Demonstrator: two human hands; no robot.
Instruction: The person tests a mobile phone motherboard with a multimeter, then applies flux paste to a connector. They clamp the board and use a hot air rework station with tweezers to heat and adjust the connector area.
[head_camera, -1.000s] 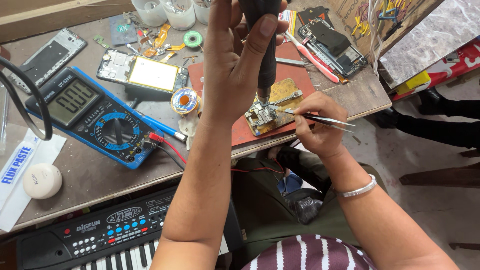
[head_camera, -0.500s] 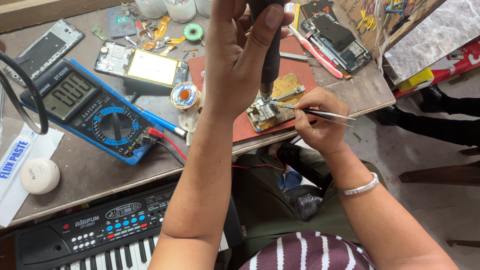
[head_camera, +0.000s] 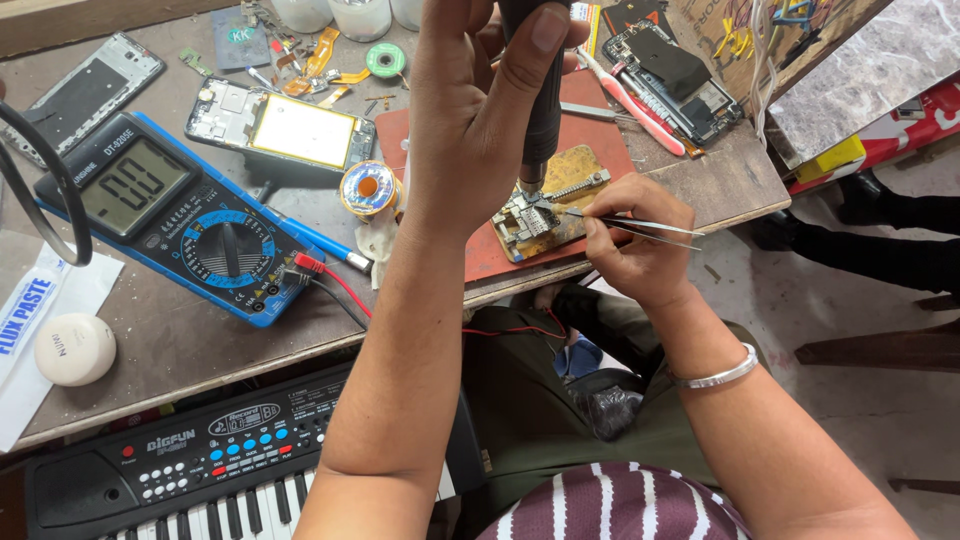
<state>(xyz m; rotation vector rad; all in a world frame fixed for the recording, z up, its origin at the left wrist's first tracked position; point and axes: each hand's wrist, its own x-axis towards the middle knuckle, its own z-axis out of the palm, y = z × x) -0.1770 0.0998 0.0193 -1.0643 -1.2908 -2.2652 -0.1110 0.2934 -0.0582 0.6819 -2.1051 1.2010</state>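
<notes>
left hand (head_camera: 480, 120) gripping hot-air nozzle (head_camera: 542, 110) upright over small circuit board (head_camera: 528, 215) clamped in brass holder (head_camera: 560, 195) on red mat (head_camera: 600, 130); right hand (head_camera: 635, 245) pinches tweezers (head_camera: 640, 225), tips at board

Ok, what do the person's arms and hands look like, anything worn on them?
Both forearms are bare, with no sleeves or gloves in view. The right wrist carries a plain silver bangle. The left hand and right hand show no rings or markings.
</notes>
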